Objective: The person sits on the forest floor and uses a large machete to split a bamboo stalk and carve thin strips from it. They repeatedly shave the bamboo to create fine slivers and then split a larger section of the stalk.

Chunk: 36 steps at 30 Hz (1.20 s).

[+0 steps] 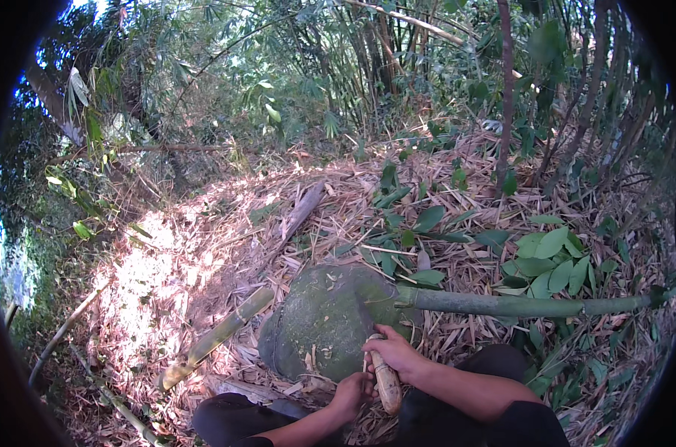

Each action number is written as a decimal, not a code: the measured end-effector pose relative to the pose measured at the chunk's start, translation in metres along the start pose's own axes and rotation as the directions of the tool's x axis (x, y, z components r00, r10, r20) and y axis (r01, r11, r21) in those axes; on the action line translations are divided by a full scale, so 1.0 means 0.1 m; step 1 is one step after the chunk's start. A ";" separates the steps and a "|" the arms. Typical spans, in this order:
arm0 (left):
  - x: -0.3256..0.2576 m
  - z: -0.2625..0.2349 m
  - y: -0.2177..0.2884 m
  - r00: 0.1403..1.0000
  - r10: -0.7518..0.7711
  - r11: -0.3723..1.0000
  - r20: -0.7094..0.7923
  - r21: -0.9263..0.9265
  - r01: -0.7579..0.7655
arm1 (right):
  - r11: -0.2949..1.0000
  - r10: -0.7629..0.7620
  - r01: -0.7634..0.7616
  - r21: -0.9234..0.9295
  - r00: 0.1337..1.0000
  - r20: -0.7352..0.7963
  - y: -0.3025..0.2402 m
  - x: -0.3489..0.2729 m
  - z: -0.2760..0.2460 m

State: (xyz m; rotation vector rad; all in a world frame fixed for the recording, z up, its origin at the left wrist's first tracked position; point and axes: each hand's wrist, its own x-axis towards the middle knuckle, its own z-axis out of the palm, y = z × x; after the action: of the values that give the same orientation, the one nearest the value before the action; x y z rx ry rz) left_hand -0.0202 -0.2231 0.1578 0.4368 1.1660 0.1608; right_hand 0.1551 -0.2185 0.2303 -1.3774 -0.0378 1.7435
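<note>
A short, tan, jointed piece of bamboo (387,384) slants down toward me, its rounded end lowest. Closed round its upper part is my right hand (396,352), beside the near edge of a large mossy rock (319,320). My left hand (354,393) is curled with its fingertips close against the left side of the bamboo piece; what they pinch, if anything, is hidden. A long green bamboo pole (517,304) reaches from the rock's right side out to the right. To the rock's left lies a thicker, yellowish-green bamboo length (222,335).
Dry bamboo leaves (204,246) cover the ground. Behind the rock lies a weathered log (302,211). A leafy green sprig (550,257) is beyond the pole. Thin stems (505,97) rise at the right. Thinner poles (66,328) lie at left. My bent knees flank my hands.
</note>
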 end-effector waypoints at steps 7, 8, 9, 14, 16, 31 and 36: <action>0.15 -0.11 0.00 0.996 0.071 0.970 -0.058 -0.228 -0.082 | 1.000 0.004 -0.004 0.020 1.000 -0.006 -0.06 0.07 -0.14; 0.33 -0.35 -0.07 0.997 0.052 0.975 0.065 -0.217 -0.037 | 0.999 -0.033 0.033 0.012 0.999 0.028 0.01 0.16 -0.18; 0.63 -0.70 -0.20 0.992 0.086 0.989 0.094 -0.131 -0.073 | 0.999 -0.005 0.006 -0.034 0.999 0.034 0.09 0.28 -0.19; -0.22 0.18 0.25 0.980 0.075 0.996 -0.186 -0.023 -0.081 | 0.992 -0.086 0.079 -0.099 0.994 -0.071 0.06 0.06 -0.14; -0.22 0.16 0.30 0.982 0.101 0.994 -0.160 -0.015 -0.104 | 0.984 -0.125 0.107 -0.143 0.985 -0.121 0.15 0.18 -0.04; -0.01 -0.11 0.53 0.989 0.131 0.989 -0.071 -0.057 -0.135 | 0.991 -0.105 0.097 -0.094 0.991 -0.085 0.13 0.34 -0.09; -0.39 0.40 0.61 0.971 0.186 0.959 -0.149 -0.189 -0.212 | 0.493 -0.633 0.459 -0.739 0.772 0.057 0.11 0.38 -0.19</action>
State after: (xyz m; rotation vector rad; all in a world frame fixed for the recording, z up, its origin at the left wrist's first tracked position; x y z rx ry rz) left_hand 0.0071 -0.1910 0.2290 0.3660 1.2177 0.4862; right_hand 0.1640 -0.2098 0.1885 -1.8372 -1.0538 1.0000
